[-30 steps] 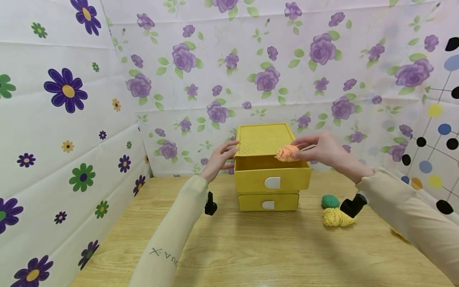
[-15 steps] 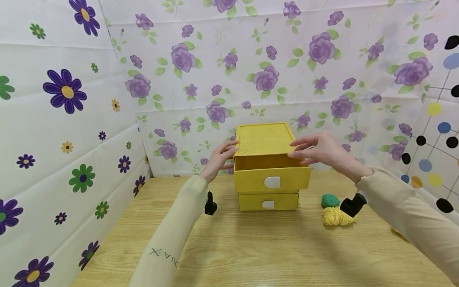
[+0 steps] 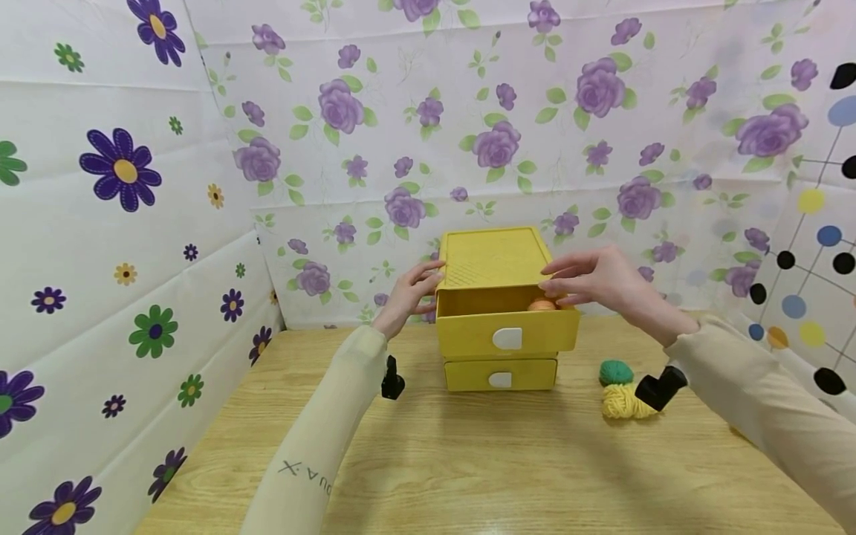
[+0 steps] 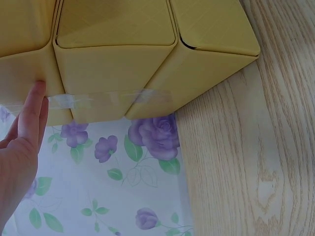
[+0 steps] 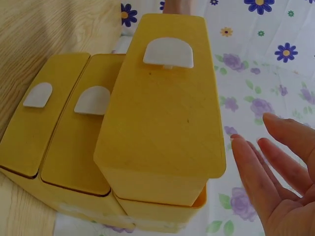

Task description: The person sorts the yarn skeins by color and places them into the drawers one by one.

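A yellow drawer cabinet stands against the back wall, its top drawer pulled out. Inside that drawer, at the front right, part of an orange yarn ball shows above the edge. My left hand rests with extended fingers against the cabinet's left side; in the left wrist view its fingertips touch the yellow wall. At the drawer's right corner is my right hand, fingers spread and holding nothing. In the right wrist view, that hand is apart from the drawer front.
To the right on the wooden table lie a green yarn ball and a yellow yarn skein. Another yellow thing, mostly hidden, lies by the right sleeve. Flowered cloth covers the back wall.
One second ago my right hand held the orange yarn ball above the drawer. It has let go, and the ball now shows inside the drawer. My left hand has stayed in place.
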Demonstrator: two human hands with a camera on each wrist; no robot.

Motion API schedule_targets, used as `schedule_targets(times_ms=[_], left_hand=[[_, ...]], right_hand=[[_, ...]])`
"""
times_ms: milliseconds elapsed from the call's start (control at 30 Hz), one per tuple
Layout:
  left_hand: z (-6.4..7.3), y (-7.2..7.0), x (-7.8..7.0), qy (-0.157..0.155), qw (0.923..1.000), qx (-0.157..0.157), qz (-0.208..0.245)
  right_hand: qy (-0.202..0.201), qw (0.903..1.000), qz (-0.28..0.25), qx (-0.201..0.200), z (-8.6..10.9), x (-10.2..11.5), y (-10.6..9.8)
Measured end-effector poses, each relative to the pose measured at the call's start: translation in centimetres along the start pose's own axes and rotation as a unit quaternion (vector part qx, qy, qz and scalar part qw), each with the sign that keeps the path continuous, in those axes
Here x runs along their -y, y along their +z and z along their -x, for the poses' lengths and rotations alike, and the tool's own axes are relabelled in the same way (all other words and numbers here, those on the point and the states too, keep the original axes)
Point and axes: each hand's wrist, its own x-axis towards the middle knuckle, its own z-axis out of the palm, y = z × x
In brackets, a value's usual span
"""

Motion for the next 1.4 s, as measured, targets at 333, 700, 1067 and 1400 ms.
schedule_targets(times_ms=[333,700,1067,1400], left_hand=[[-1.5,-0.5,2.3,0.014,0.9997,-0.019,-0.006],[-1.4,-0.5,2.2,0.007,0.9998,-0.018,-0.007],[-0.1,0.1,-0.2,-0.012,0.9999,-0.007,-0.003],[-0.3,0.0,0.1,-0.012,0.9999,-0.008,-0.002]], right_hand=[[-0.031,0.9961,-0.079,0.024,0.9,-0.5,1.4],[-0.030,0.9974,-0.055,0.034,1.8,-1.5,2.7],[-0.024,0.9990,-0.034,0.016,2.6,-3.2,4.3],[-0.029,0.9989,-0.037,0.009,2.7,-4.0,5.3]])
